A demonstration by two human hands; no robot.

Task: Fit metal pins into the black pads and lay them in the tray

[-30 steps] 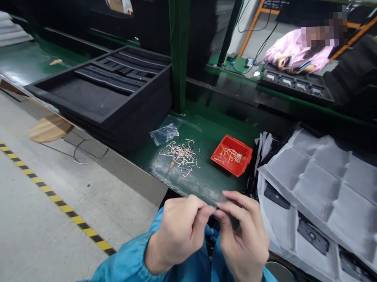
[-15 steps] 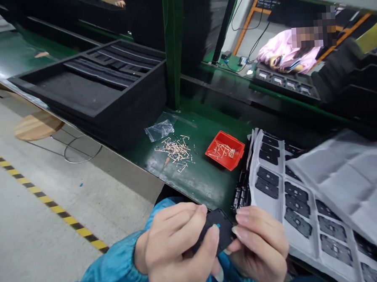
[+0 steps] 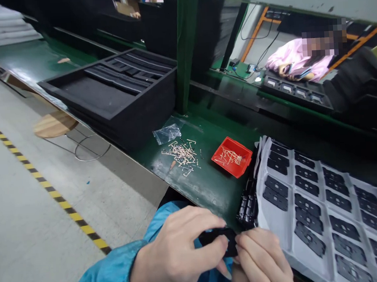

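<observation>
One black part (image 3: pixel 209 236) seemed unfinished
My left hand (image 3: pixel 173 251) pinched it, my right hand (image 3: pixel 260 255) its edge; many black plates (image 3: pixel 310 237) lay right, loose pieces (image 3: pixel 183 153) farther off

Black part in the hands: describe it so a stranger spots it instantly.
Find the green bench, then the left hand and right hand at its near edge. Between them sits the black part. Unlike the dark pieces in the white tray, it is held.
</observation>
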